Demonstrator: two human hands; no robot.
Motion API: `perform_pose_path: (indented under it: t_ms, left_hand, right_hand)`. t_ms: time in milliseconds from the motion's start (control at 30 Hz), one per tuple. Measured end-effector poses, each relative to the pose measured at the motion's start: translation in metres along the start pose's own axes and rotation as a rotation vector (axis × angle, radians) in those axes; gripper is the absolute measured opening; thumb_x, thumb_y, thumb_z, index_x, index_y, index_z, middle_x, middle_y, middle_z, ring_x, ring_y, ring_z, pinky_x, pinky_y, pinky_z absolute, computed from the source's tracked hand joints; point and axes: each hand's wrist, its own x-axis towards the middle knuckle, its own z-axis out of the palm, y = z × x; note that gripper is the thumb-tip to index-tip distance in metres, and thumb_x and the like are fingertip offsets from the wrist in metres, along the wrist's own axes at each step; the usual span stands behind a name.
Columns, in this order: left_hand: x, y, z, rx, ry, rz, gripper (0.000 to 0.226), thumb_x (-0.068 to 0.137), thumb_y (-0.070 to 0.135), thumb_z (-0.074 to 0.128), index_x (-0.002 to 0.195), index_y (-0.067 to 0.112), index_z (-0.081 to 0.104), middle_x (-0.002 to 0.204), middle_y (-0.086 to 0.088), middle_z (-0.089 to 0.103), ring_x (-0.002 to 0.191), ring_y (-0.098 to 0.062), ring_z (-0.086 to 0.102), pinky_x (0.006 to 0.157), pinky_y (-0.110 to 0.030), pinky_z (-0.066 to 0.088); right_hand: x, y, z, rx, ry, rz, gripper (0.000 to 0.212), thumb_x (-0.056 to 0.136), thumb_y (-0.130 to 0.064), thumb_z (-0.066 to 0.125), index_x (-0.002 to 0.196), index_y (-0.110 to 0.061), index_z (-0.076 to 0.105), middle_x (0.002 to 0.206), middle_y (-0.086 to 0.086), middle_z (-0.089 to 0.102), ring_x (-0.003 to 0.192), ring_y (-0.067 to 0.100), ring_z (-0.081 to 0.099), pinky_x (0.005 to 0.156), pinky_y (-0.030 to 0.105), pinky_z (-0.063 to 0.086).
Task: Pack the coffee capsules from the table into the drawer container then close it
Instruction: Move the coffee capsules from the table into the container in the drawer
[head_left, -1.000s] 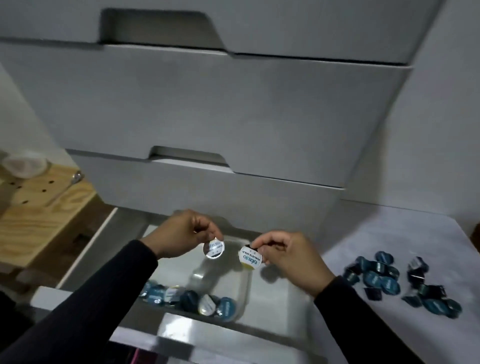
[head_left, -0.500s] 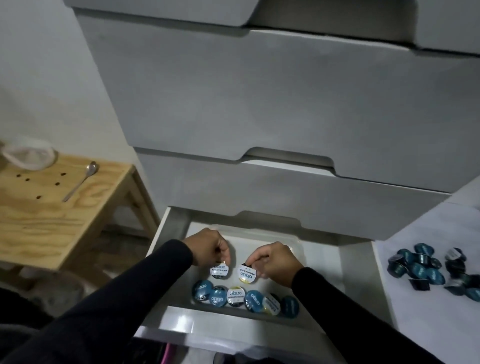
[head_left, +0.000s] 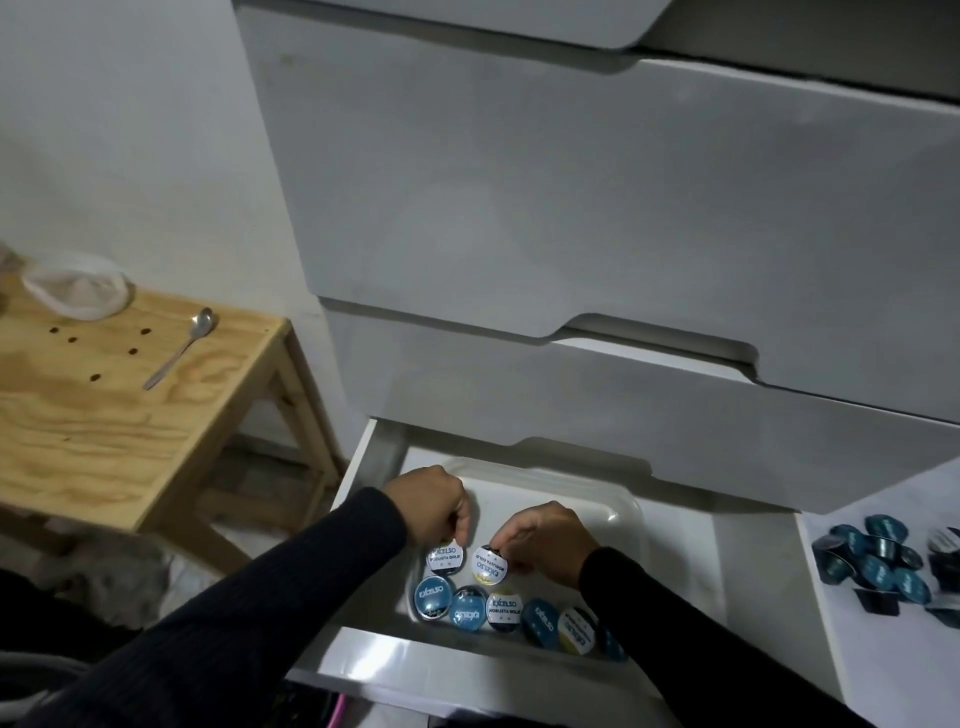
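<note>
Left hand (head_left: 434, 512) pinching capsule (head_left: 444, 558), right hand (head_left: 545, 540) pinching another (head_left: 489, 564); both just behind row (head_left: 504, 614) in tray (head_left: 626, 512); pile (head_left: 872, 564) far right, nearer right hand.

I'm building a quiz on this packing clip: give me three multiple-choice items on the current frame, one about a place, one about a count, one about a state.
1. Where does the spoon lie?
A. on the wooden table
B. in the open drawer
C. among the loose capsules

2. How many capsules does each hand hold?
A. none
B. one
C. three

3. What state is the bottom drawer in?
A. shut
B. pulled open
C. lifted out

Answers:
1 A, it rests on the wood at the left.
2 B, the left hand pinches one white-lidded capsule and the right hand pinches another capsule.
3 B, its inside and the clear container show.
</note>
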Motion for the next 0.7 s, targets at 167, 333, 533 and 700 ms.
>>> perform_pose_path:
  t_ms: [167,333,533,700]
  left_hand:
    - [-0.004,-0.001,0.001,0.01,0.012,-0.01,0.022,0.08,0.003,0.061,0.084,0.02,0.075,0.09,0.007,0.073,0.063,0.006,0.05,0.076,-0.012,0.041]
    - [-0.008,0.0,-0.001,0.008,0.035,-0.034,0.022,0.078,0.004,0.062,0.083,0.021,0.075,0.09,0.007,0.074,0.079,-0.001,0.06,0.083,-0.016,0.048]
    - [-0.013,0.0,-0.001,0.015,0.054,-0.062,0.018,0.08,0.01,0.062,0.085,0.021,0.075,0.09,0.005,0.074,0.082,-0.006,0.065,0.083,-0.018,0.049]
    - [-0.023,0.01,0.0,0.06,0.134,-0.131,0.022,0.086,0.018,0.052,0.102,0.021,0.068,0.102,-0.002,0.071,0.092,-0.017,0.063,0.085,-0.03,0.051]
  right_hand:
    - [0.0,-0.001,0.002,0.007,-0.025,0.0,0.028,0.07,0.005,0.066,0.059,-0.019,0.072,0.059,0.003,0.068,0.055,0.012,0.061,0.065,0.028,0.057]
    - [-0.002,-0.002,0.004,-0.04,-0.046,0.015,0.021,0.06,-0.004,0.07,0.056,-0.024,0.072,0.064,0.005,0.069,0.062,0.016,0.06,0.074,0.036,0.056]
    - [-0.009,-0.005,0.001,-0.087,-0.087,-0.027,0.01,0.053,-0.018,0.063,0.061,-0.023,0.066,0.068,0.003,0.069,0.063,0.018,0.058,0.068,0.035,0.05]
    - [-0.019,-0.007,0.0,-0.251,-0.036,-0.166,0.025,0.078,-0.03,0.058,0.103,-0.026,0.06,0.11,0.0,0.067,0.103,0.015,0.06,0.095,0.032,0.046]
